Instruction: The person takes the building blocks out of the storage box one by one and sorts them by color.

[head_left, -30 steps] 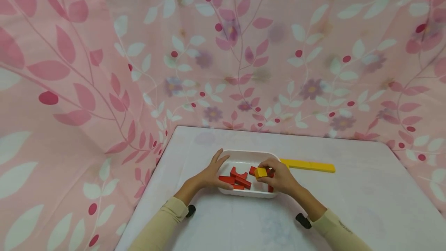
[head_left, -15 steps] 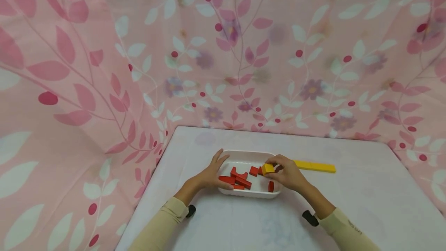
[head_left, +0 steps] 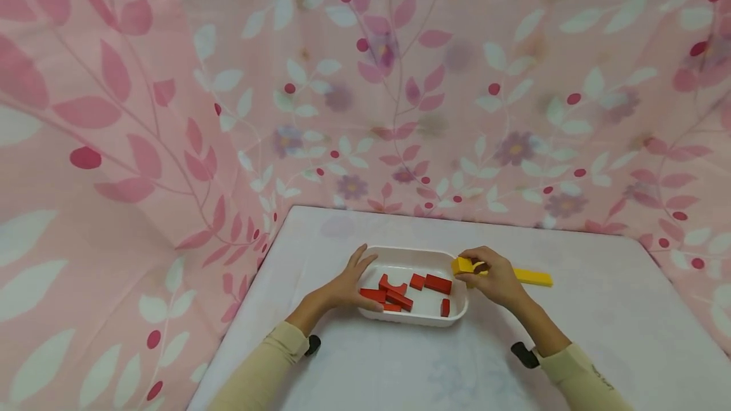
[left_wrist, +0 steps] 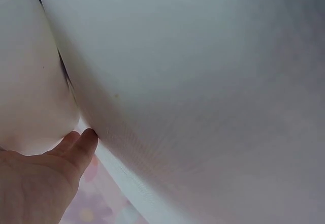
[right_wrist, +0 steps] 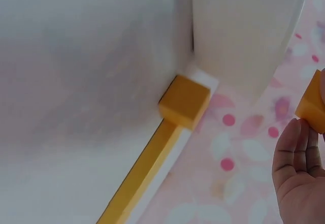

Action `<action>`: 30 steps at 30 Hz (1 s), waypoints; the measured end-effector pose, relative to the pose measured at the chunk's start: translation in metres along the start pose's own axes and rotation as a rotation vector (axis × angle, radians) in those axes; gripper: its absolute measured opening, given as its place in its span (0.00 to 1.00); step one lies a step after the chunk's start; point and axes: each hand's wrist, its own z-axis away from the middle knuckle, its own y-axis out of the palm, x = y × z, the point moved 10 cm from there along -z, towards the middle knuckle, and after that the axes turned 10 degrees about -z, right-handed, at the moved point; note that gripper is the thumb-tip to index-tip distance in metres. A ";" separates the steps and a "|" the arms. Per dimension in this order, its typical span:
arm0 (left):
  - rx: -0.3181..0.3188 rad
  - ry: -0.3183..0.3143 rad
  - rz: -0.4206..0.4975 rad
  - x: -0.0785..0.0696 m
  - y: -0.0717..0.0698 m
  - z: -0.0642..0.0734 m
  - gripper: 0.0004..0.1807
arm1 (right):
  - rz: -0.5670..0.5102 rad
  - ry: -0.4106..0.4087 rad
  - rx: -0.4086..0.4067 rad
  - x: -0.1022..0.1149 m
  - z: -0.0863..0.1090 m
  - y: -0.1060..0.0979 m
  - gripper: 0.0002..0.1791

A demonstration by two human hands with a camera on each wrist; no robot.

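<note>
My right hand pinches a small yellow block above the right rim of a white plastic tray. In the right wrist view that yellow block shows at the right edge, held by the fingers. The left hand rests against the tray's left end, fingers spread and the thumb over the front rim. Its fingers touch the outer wall in the left wrist view. Inside the tray lie red blocks: an arch, a small square one, a long one and several others.
Right of the tray, a row of long yellow blocks lies on the white-covered table, partly behind my right hand. A yellow cube-like block stands at its near end. Pink floral cloth hangs around the table.
My right hand has carried the yellow block rightward from over the middle of the tray to its right rim, uncovering the red blocks there. The left hand has stayed at the tray's end.
</note>
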 end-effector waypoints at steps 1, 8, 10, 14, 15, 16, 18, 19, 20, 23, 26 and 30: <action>0.001 -0.001 0.000 0.000 0.000 0.000 0.63 | 0.012 -0.002 -0.006 -0.002 0.000 -0.004 0.22; -0.016 -0.017 0.008 0.004 -0.002 0.000 0.64 | 0.084 0.041 -0.008 -0.029 -0.001 -0.024 0.21; -0.018 -0.014 0.010 0.005 -0.003 -0.001 0.64 | 0.079 0.063 -0.006 -0.038 0.000 -0.027 0.21; -0.015 -0.002 0.023 0.005 -0.002 -0.001 0.64 | 0.066 0.117 -0.005 -0.056 0.004 -0.032 0.21; -0.010 -0.005 0.020 0.006 -0.001 -0.001 0.64 | 0.067 0.130 0.000 -0.060 0.005 -0.033 0.21; -0.006 -0.011 0.017 0.007 0.000 -0.001 0.64 | 0.071 0.144 0.005 -0.065 0.006 -0.033 0.21; -0.003 -0.017 0.015 0.009 0.002 -0.002 0.65 | 0.081 0.168 0.021 -0.071 0.008 -0.033 0.20; -0.004 -0.017 0.019 0.009 0.002 -0.002 0.66 | 0.093 0.178 0.037 -0.073 0.009 -0.031 0.20; -0.004 -0.018 0.019 0.009 0.002 -0.002 0.66 | 0.107 0.189 0.056 -0.075 0.010 -0.029 0.20; -0.006 -0.022 0.028 0.009 0.002 -0.002 0.67 | 0.142 0.198 0.113 -0.077 0.010 -0.022 0.19; -0.004 -0.018 0.027 0.007 0.002 -0.002 0.66 | 0.169 0.211 0.148 -0.078 0.010 -0.018 0.19; -0.004 -0.011 0.016 0.006 0.002 -0.003 0.66 | 0.177 0.260 0.158 -0.085 0.011 -0.016 0.18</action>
